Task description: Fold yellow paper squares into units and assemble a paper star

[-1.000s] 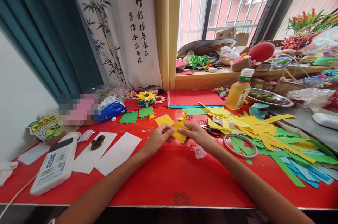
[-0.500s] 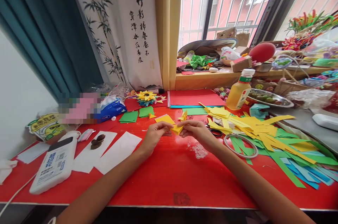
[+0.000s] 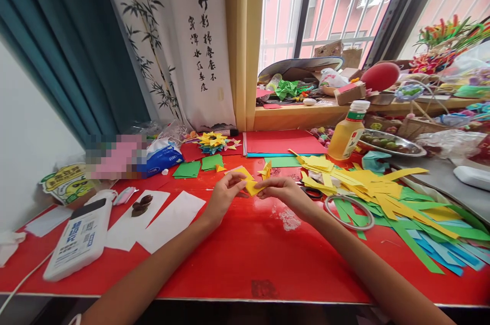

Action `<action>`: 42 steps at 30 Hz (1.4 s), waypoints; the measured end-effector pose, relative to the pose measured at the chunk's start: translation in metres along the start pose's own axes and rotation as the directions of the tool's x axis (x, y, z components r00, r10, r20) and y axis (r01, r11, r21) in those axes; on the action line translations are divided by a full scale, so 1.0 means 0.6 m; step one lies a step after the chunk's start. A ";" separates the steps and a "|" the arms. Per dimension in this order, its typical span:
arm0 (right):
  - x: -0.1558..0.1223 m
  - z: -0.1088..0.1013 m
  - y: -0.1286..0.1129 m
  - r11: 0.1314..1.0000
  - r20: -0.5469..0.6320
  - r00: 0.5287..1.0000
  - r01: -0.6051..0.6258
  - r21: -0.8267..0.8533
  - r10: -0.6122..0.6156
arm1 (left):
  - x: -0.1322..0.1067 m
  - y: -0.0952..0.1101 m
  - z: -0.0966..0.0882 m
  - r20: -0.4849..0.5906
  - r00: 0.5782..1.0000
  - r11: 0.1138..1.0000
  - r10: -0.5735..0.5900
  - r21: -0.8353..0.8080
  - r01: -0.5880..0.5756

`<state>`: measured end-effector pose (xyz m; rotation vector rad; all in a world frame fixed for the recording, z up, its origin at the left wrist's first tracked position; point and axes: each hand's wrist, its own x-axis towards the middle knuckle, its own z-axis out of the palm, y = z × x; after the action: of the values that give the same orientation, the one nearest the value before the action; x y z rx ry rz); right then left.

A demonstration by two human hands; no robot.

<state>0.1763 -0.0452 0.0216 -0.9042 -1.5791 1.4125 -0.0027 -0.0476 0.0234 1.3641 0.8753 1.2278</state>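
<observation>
A small folded piece of yellow paper (image 3: 251, 188) is held between both hands above the red table (image 3: 245, 258). My left hand (image 3: 225, 195) pinches its left side with thumb and fingers. On the other side, my right hand (image 3: 281, 192) grips the paper's right edge. Just behind the fingers lie a flat yellow sheet (image 3: 238, 172), partly covered by the hands, and a folded yellow paper piece (image 3: 267, 170) standing up. A tiny yellow triangle (image 3: 220, 168) rests to their left.
Yellow paper strips (image 3: 352, 182) and a roll of tape (image 3: 349, 211) lie to the right, near black-handled scissors (image 3: 312, 192). A juice bottle (image 3: 348, 131) stands behind. White sheets (image 3: 170, 220) and a white device (image 3: 78, 238) are at left; green squares (image 3: 187, 169) lie farther back.
The yellow paper has shifted slightly left and turned between the fingers. My left fingers have lifted and spread a little around it; the right hand has moved slightly.
</observation>
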 end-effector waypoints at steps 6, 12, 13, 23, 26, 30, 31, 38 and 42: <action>0.001 0.006 0.001 1.000 0.009 1.000 0.008 0.014 -0.008 | 0.005 -0.013 -0.006 -0.010 0.997 0.987 0.075 0.140 -0.073; 0.001 0.017 0.009 0.995 0.090 0.996 0.021 -0.100 -0.012 | -0.004 -0.011 0.000 0.042 0.993 0.943 0.107 0.312 -0.115; 0.000 0.019 0.009 0.988 0.097 0.995 0.021 -0.153 -0.006 | -0.006 -0.009 0.001 0.044 0.993 0.931 0.111 0.345 -0.119; -0.001 0.019 0.013 0.962 0.081 0.995 -0.030 -0.271 0.054 | -0.010 0.002 -0.001 0.342 0.927 0.764 0.157 0.553 -0.334; -0.002 0.022 0.012 0.988 0.069 0.996 -0.052 -0.145 0.063 | -0.011 0.008 -0.001 0.329 0.932 0.760 0.152 0.564 -0.323; -0.002 0.026 0.012 0.997 0.041 0.998 -0.035 -0.064 0.037 | -0.018 0.007 0.006 0.325 0.929 0.760 0.174 0.556 -0.337; -0.001 0.027 0.014 0.998 0.034 0.999 -0.028 -0.060 0.030 | -0.019 0.005 0.008 0.317 0.931 0.762 0.181 0.553 -0.337; 0.008 0.021 0.028 0.989 -0.117 0.989 0.074 -0.125 -0.089 | -0.011 -0.005 0.003 0.222 0.972 0.811 0.074 0.553 -0.188; 0.004 0.015 0.020 0.937 -0.148 0.976 0.102 -0.333 -0.158 | -0.010 -0.003 0.002 0.180 0.981 0.830 0.078 0.533 -0.164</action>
<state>0.1669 -0.0455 0.0094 -1.0600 -1.7312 0.9687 -0.0028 -0.0534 0.0207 1.9726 1.0943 0.9808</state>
